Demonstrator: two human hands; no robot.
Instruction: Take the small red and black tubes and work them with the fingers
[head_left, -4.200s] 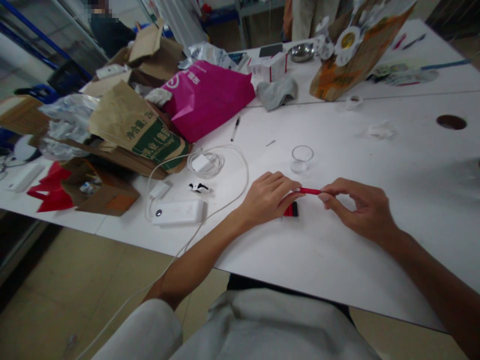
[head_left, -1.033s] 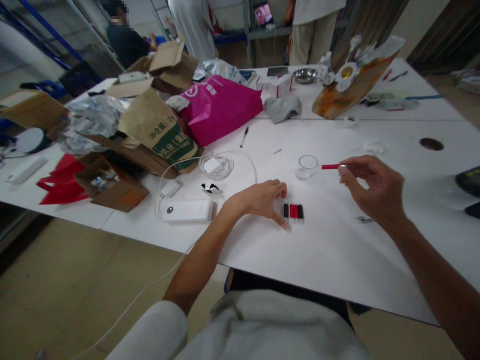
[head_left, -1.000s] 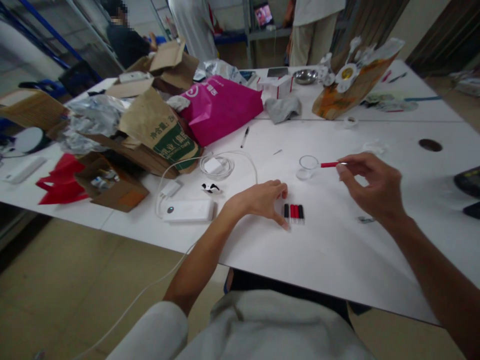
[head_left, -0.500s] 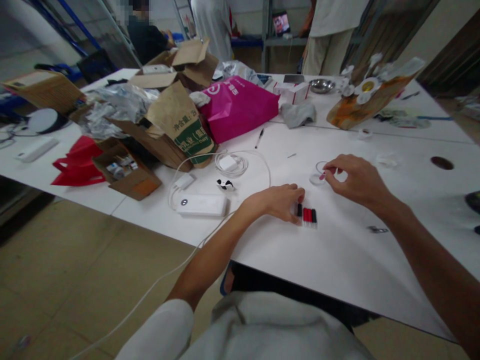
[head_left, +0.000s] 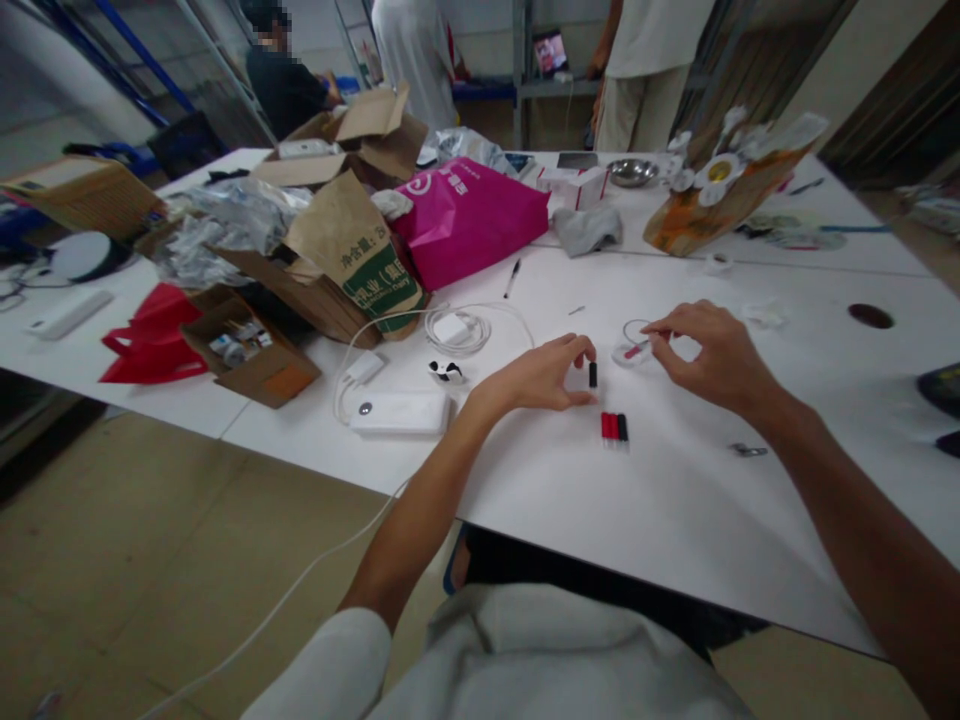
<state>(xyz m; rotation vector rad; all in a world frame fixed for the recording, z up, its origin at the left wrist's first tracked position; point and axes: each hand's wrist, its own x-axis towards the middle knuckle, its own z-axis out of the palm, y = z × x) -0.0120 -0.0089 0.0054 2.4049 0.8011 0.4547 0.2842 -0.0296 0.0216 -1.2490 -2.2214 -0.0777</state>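
Between the thumb and fingers of my left hand (head_left: 551,374) is a small tube with a black cap (head_left: 593,375), held upright. Three similar tubes, two red-capped (head_left: 610,427) and one black-capped (head_left: 622,428), lie side by side on the white table just below it. My right hand (head_left: 705,355) pinches a thin stick at a small clear round dish (head_left: 624,354); something pinkish-red shows at the stick's end over the dish. A thin ring shape is behind the dish. Small metal clippers (head_left: 748,450) lie below my right hand.
A white power bank (head_left: 405,413), coiled cable (head_left: 480,335) and black-and-white clip (head_left: 447,372) lie left. Behind are a magenta bag (head_left: 472,220), paper bag (head_left: 360,255), open cartons (head_left: 255,365), grey cloth (head_left: 589,232) and metal bowl (head_left: 632,173). Several people are beyond the table.
My left hand has lifted the black-capped tube away from the other three, up and slightly left. My right hand stays at the dish, where the pinkish-red part shows more.
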